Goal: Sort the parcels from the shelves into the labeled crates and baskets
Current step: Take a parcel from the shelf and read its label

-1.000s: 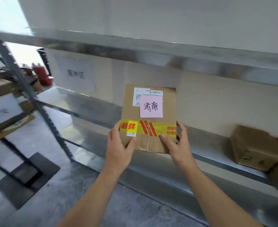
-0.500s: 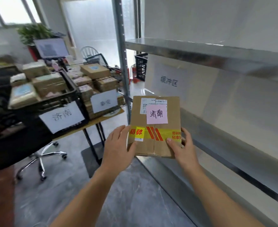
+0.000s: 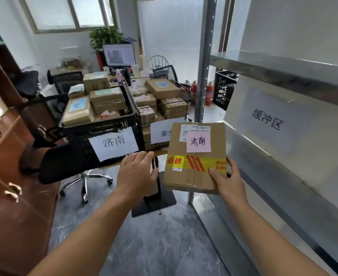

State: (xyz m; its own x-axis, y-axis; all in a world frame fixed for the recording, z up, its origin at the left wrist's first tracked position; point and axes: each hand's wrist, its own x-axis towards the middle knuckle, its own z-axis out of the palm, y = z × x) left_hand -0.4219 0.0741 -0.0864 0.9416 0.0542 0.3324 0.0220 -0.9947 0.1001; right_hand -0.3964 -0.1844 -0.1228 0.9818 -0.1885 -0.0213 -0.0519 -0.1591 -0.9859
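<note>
A flat cardboard parcel [image 3: 192,176] with a pink note reading 济南 and yellow fragile tape is held up in front of me. My right hand [image 3: 228,181] grips its lower right corner. My left hand [image 3: 137,173] hangs open just left of the parcel, a small gap away from it. Ahead to the left stands a black crate [image 3: 80,140] labelled 济南, filled with several parcels. Right of it a wire basket [image 3: 186,97] with a partly hidden 泰安 label holds more parcels.
Metal shelves [image 3: 283,76] run along my right, with a paper sign on the wall. A black office chair [image 3: 64,162] stands below the crate. Wooden cabinets [image 3: 14,186] line the left. A table leg and base plate [image 3: 154,204] stand on the grey floor.
I have turned left from the shelf toward the crates, carrying the parcel. My left hand has let go of the parcel's left edge and now hangs free beside it.
</note>
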